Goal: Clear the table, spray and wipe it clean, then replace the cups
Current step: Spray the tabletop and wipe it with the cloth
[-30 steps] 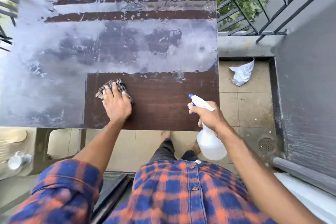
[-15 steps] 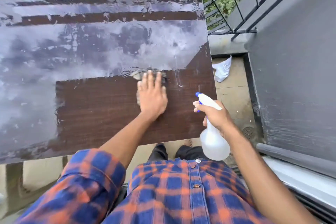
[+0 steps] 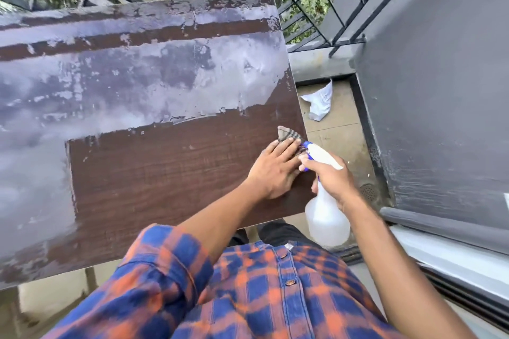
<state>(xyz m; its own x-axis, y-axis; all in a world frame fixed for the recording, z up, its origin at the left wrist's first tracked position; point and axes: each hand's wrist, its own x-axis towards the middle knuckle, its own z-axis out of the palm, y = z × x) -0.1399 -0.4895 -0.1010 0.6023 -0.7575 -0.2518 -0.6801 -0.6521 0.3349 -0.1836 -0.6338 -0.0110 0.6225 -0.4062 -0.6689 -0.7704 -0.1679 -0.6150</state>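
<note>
Head view: left hand (image 3: 271, 169) presses cloth (image 3: 289, 133) on table (image 3: 154, 173)

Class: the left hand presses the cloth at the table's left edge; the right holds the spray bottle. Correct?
No. In the head view the left hand presses the cloth at the table's right edge; the right hand holds the spray bottle.

Left grip (image 3: 275, 168) lies flat, fingers straight; right grip (image 3: 332, 177) is curled.
</note>
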